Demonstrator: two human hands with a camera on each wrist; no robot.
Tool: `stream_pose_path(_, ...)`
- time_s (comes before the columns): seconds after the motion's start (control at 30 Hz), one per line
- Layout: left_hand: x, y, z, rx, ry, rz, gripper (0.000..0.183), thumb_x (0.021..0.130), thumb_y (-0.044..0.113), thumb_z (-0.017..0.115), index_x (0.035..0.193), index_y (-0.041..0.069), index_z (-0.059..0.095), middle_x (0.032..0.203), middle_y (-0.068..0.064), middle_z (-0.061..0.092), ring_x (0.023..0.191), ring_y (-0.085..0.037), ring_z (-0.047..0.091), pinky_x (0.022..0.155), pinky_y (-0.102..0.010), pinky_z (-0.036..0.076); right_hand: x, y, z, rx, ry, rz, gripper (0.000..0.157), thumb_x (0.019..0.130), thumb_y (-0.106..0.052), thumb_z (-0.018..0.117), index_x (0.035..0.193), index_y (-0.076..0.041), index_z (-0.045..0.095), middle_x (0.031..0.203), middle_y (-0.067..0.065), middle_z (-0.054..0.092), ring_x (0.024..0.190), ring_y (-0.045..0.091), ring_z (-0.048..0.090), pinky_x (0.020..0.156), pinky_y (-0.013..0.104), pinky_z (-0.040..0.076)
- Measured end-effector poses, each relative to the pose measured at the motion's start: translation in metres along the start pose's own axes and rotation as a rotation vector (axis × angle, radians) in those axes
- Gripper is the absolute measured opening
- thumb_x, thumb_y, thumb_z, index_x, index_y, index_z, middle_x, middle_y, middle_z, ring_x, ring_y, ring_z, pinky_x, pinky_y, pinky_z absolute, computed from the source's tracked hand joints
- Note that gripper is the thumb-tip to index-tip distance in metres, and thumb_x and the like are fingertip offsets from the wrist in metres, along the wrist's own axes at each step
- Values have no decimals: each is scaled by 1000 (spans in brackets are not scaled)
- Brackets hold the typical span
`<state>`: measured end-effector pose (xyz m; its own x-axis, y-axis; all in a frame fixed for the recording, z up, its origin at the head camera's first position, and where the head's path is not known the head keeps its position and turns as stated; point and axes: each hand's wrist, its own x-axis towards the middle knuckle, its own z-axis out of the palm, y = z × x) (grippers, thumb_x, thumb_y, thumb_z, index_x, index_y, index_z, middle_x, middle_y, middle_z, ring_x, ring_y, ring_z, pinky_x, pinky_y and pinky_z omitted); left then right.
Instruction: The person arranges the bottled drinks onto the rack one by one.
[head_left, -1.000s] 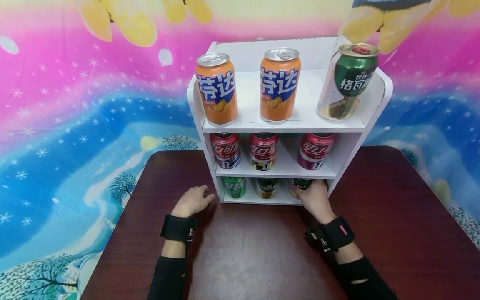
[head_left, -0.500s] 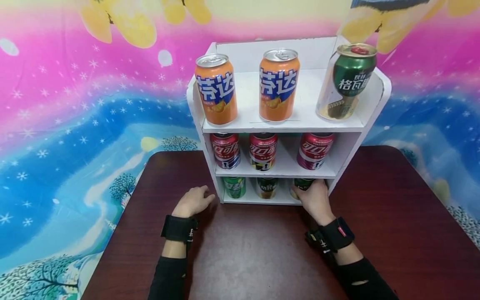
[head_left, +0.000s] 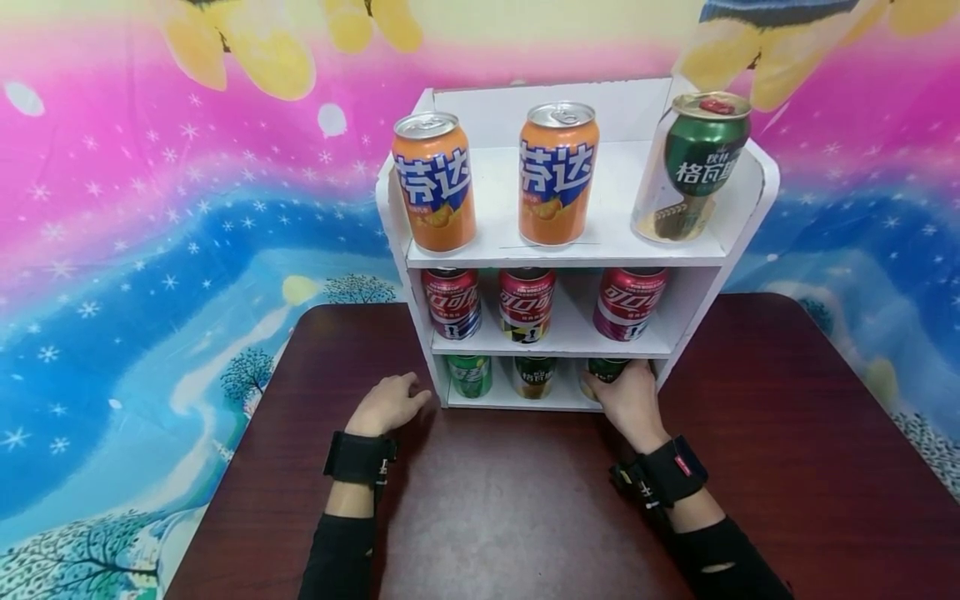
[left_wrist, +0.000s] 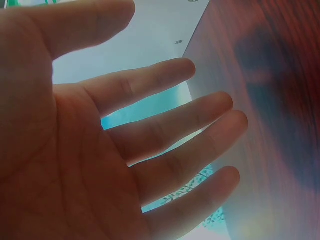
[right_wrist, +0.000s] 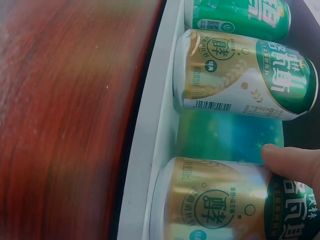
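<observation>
On the bottom shelf's right side stands a green and gold can (right_wrist: 210, 200); my right hand (head_left: 632, 400) grips it, the thumb (right_wrist: 287, 160) lying along its upper part. The far side of that grip is hidden. Left of it on the same shelf are a second green and gold can (right_wrist: 240, 75) and a green can (head_left: 470, 375). My left hand (head_left: 386, 405) rests by the lower left corner of the white shelf rack (head_left: 562, 352), holding nothing. In the left wrist view its fingers (left_wrist: 170, 130) are spread and nearly straight.
Several red cans, one a cola can (head_left: 452, 304), stand on the middle shelf. The top shelf carries two orange soda cans (head_left: 558, 175) and another green and gold can (head_left: 697, 162). The rack stands on a dark wooden table (head_left: 510, 500) before a printed cloth (head_left: 150, 208).
The head view has shifted very slightly. Both hands and all the cans stay where they were.
</observation>
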<state>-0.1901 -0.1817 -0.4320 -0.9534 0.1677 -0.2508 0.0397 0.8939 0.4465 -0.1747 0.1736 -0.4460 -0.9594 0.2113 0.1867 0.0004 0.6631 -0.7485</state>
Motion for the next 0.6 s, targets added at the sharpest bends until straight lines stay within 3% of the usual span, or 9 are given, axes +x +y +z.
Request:
stream_pose_path(0.33,-3,2,-4,1,5,11,53,95,32,55,135,-2,48,128,-22,54,118,-36,50,94,-51,41,-8,-8,-8,2,-80,-19,96,79,-31,76,144,2,13,135,30,35,123,43,39,96,57,35)
stream_pose_path(0.5,-9,7,0,25,-6,54,52,95,33,56,133,-1,50,125,-21,56,116,-34,52,94,-50,42,-21,-8,-15,-67,-122,-81,102,78,-30,77,147,3,9,136,32,33,124,44,38,96,58,35)
stream_pose_path(0.6,-17,9,2,35,-19,82,52,94,33,57,133,-2,50,125,-21,56,116,-34,52,94,-50,42,-34,-4,-26,-139,-195,-106,100,82,-33,73,148,3,8,140,32,30,126,45,36,97,59,34)
